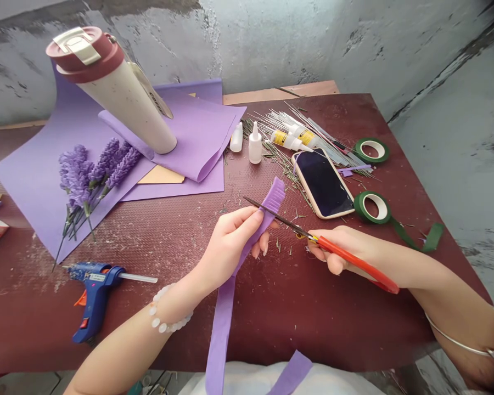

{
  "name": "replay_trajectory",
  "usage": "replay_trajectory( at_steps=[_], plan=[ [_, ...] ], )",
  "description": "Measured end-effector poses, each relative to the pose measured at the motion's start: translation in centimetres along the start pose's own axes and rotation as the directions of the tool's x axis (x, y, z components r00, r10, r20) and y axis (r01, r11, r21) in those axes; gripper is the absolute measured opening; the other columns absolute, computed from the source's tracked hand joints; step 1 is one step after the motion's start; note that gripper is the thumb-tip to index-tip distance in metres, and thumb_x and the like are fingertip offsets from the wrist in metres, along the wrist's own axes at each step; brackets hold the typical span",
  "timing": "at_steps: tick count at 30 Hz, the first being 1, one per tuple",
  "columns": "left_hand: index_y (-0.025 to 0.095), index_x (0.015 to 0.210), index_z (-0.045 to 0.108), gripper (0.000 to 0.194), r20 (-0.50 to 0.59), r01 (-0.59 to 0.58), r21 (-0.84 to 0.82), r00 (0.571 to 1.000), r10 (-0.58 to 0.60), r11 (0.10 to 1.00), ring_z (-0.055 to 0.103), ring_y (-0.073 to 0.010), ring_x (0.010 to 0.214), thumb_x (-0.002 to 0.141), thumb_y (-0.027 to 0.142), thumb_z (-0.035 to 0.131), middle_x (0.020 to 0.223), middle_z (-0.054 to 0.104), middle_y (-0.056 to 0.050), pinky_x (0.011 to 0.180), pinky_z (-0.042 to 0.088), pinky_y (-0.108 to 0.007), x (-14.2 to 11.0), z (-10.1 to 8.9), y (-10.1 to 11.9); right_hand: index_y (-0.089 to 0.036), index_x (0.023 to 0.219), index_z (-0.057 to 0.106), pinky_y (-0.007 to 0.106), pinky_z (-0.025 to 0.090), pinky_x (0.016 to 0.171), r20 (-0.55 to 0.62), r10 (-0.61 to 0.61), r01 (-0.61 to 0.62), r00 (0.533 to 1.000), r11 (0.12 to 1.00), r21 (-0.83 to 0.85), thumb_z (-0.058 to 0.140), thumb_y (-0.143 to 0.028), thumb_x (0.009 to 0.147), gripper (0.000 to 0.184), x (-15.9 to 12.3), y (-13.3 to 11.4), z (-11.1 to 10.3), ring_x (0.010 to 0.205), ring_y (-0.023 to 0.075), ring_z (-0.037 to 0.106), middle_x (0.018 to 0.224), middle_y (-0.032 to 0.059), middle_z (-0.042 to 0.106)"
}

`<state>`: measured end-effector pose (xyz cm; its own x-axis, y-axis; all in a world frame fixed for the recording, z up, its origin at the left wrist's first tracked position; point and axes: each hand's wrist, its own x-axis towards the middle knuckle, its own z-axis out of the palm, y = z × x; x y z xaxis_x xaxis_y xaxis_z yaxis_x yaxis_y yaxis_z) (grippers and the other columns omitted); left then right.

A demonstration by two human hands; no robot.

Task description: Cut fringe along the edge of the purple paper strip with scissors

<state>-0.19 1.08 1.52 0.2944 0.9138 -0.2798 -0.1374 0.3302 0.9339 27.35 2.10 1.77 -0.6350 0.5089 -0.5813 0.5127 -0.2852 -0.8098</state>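
My left hand point(234, 236) pinches a long purple foam strip point(220, 334) near its upper end, which is cut into a fringe of narrow slits. The strip hangs down past the table's front edge, and a purple end lies over my lap. In my right hand point(341, 249) is a pair of scissors point(354, 263) with red handles. Their dark blades cross the strip just below the fringe, close to my left thumb. Whether the blades are fully closed I cannot tell.
Left are a blue glue gun point(96, 296), purple flowers point(86, 175) and purple sheets point(24, 170) under a tumbler point(127, 99). Behind my hands stand small white bottles point(255, 145). Right lie a phone point(323, 184), wires point(267, 118) and green tape rolls point(372, 207).
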Motion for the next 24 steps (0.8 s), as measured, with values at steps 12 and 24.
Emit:
replay_trajectory(
  at_steps=[12,24],
  plan=[
    [0.017,0.084,0.079,0.04,0.011,-0.014,0.017,1.0,0.014,1.0,0.053,-0.0116,0.05,0.101,0.053,0.08,0.059,0.066,0.001,0.056,0.044,-0.026,-0.2,0.0,0.0,-0.029,0.091,0.052,0.033,0.028,0.058,0.0,-0.049,0.049,0.999,0.996,-0.07,0.089,-0.066,0.088,0.052,0.6,2.4,-0.7,0.065,0.0176,0.034,0.074,-0.0073,0.048],
    [0.017,0.084,0.078,0.042,0.043,-0.005,0.033,0.999,0.003,0.999,0.053,-0.0118,0.05,0.102,0.055,0.08,0.059,0.066,0.001,0.055,0.043,-0.026,-0.3,0.1,0.0,-0.029,0.084,0.048,0.035,0.028,0.062,-0.004,-0.019,0.019,1.0,0.999,-0.029,0.084,-0.067,0.085,0.053,0.5,0.5,0.1,0.067,0.0179,0.04,0.075,-0.0069,0.054]
  ],
)
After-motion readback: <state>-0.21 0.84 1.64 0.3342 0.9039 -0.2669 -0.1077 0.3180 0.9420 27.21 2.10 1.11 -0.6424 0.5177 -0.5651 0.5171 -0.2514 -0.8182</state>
